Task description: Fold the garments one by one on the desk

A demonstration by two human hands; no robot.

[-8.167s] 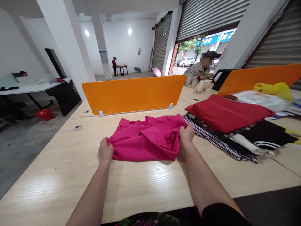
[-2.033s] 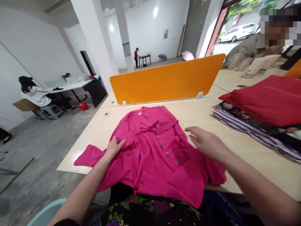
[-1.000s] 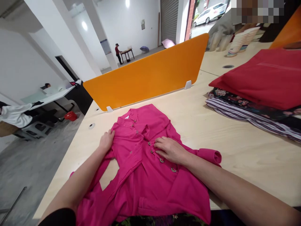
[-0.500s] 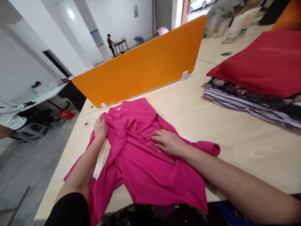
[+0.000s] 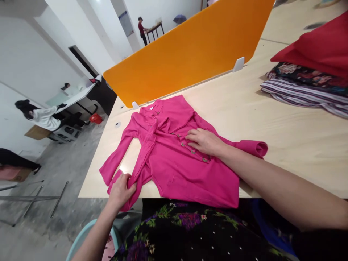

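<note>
Pink shirt [image 5: 174, 159] lay on your wooden bench [image 5: 285, 145] by an orange divider [image 5: 187, 50].
Your left hand [image 5: 121, 190] gripped its hem; your right hand [image 5: 205, 141] pressed flat, open, on the buttons.

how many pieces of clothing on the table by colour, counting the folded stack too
pink shirt, under both hands: 1
red folded piece, top of the stack: 1
dark floral piece: 1
striped piece, lowest that shows: 1
total: 4 in view; the stack runs past the picture's edge, so more may be hidden
</note>
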